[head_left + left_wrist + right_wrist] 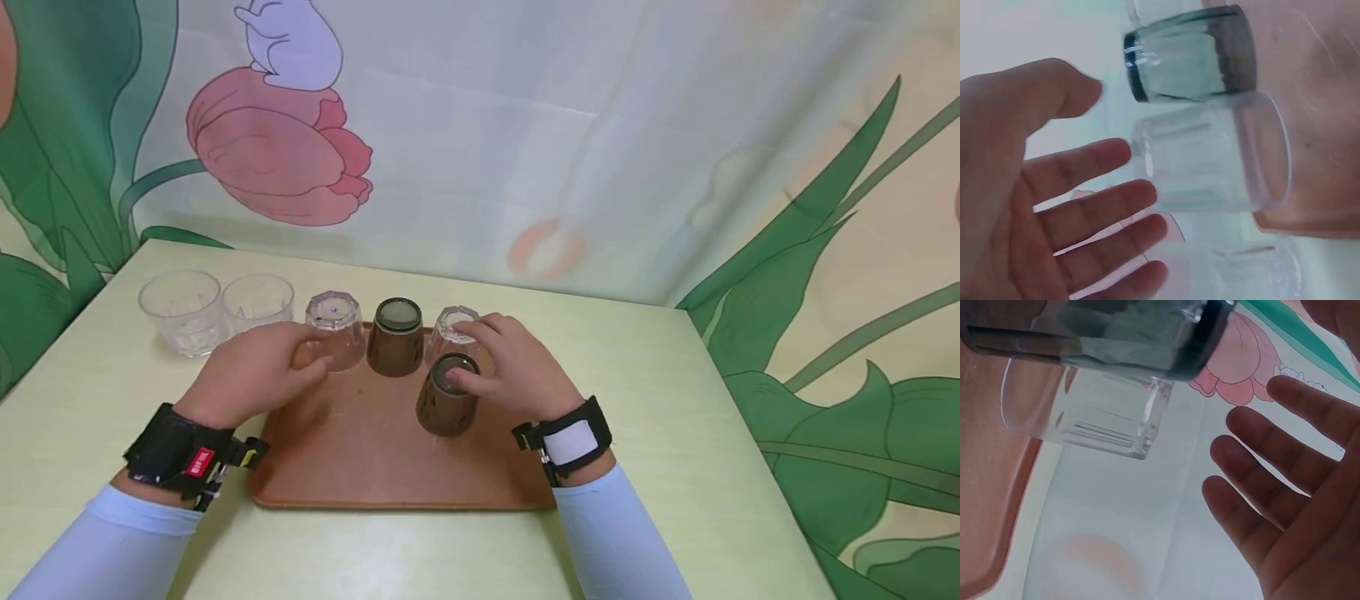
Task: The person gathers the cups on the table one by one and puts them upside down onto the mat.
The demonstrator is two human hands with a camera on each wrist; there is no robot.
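Note:
A brown tray point(360, 471) holds upside-down tumblers. At its back edge stand a clear tumbler point(347, 350), a smoky dark tumbler point(395, 346) and another clear tumbler point(441, 346); a second dark tumbler point(444, 408) is in front of the right one. My left hand point(251, 371) is beside the left clear tumbler, its fingers point(1100, 209) extended and spread near the base, holding nothing. Over the front dark tumbler hovers my right hand point(525, 367). The right wrist view shows those fingers point(1266, 469) relaxed and apart from the dark tumbler point(1116, 344).
Two clear glasses point(180, 321) point(258, 298) stand upright on the pale table point(645, 400), left of the tray and behind my left hand. A printed curtain point(480, 150) hangs along the table's back edge.

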